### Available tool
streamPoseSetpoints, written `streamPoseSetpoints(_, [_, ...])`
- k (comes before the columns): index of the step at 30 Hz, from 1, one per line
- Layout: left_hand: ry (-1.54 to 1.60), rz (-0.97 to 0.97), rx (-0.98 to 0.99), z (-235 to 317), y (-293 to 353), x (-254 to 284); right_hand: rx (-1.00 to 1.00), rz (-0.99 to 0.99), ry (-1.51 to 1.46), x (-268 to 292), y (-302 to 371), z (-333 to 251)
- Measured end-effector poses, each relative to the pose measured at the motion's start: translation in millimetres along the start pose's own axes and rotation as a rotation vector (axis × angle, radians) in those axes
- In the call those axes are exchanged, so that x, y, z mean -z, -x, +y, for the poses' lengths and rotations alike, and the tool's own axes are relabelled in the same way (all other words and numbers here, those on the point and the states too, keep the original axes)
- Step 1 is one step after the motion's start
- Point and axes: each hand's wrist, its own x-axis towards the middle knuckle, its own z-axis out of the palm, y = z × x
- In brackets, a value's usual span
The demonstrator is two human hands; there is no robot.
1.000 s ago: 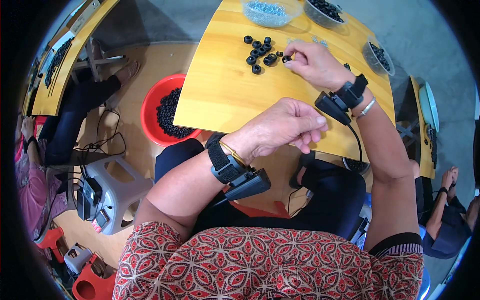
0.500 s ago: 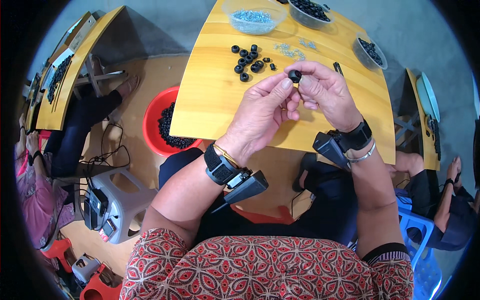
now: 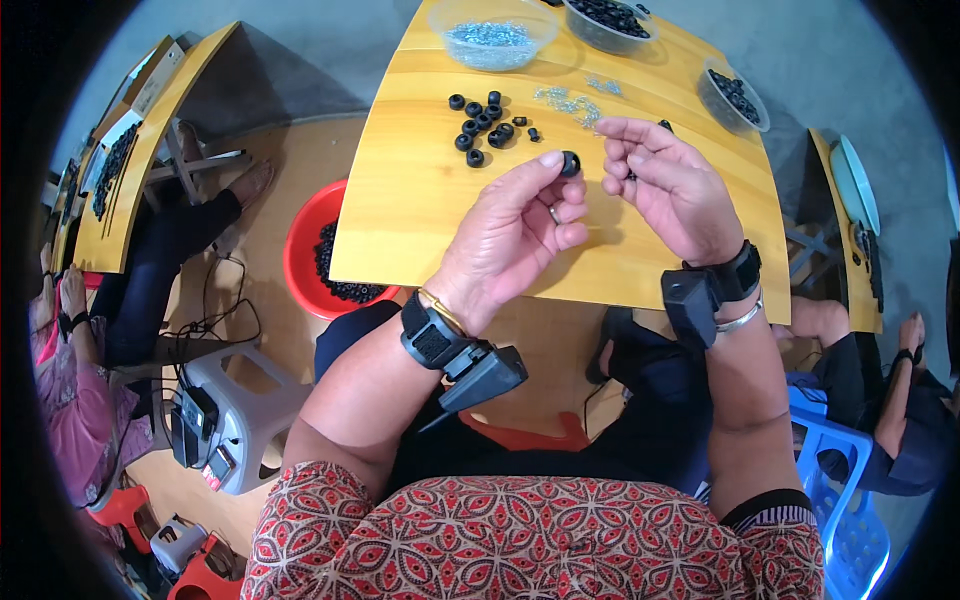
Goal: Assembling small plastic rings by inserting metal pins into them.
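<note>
My left hand [image 3: 520,215] pinches a round black plastic piece with a hole [image 3: 571,164] between thumb and forefinger, above the wooden table. Apart from it, on the right, my right hand [image 3: 675,185] has its fingers curled round a small dark part [image 3: 631,176], mostly hidden. Several similar round black pieces [image 3: 476,126] lie loose beyond my left hand. Beside them are two smaller black parts [image 3: 533,135]. A scatter of tiny silvery metal pieces [image 3: 568,104] lies farther back. The dark end of an object [image 3: 665,125] shows behind my right hand.
At the table's back [image 3: 400,160] stand a clear tub of silvery pieces [image 3: 490,62] and two tubs of black parts [image 3: 605,42] [image 3: 745,120]. A red basin [image 3: 300,255] of black pieces is at left. People sit at both sides; cables trail beside a grey stool [image 3: 240,400].
My hands have drawn apart. The round black piece, between both hands before, is now in my left hand alone, and my right hand has moved right.
</note>
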Motion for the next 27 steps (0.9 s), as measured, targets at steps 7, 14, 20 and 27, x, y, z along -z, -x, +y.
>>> streamPoseSetpoints(7, [0.017,-0.022,0.041,-0.1,0.8,1.2,-0.021,0.005,-0.240,3.1,7.9,-10.0])
streamPoseSetpoints(14, [-0.079,0.000,0.039,-4.6,-1.8,-4.2,-0.005,-0.006,-0.179,5.8,15.7,-14.4])
streamPoseSetpoints(20, [-0.391,0.038,0.057,-10.1,-4.8,5.2,-0.002,0.209,0.416,40.3,-4.3,4.8])
streamPoseSetpoints(27, [-0.229,0.050,0.138,-8.0,-5.3,7.2,-0.107,0.084,-0.022,55.1,-7.6,4.7])
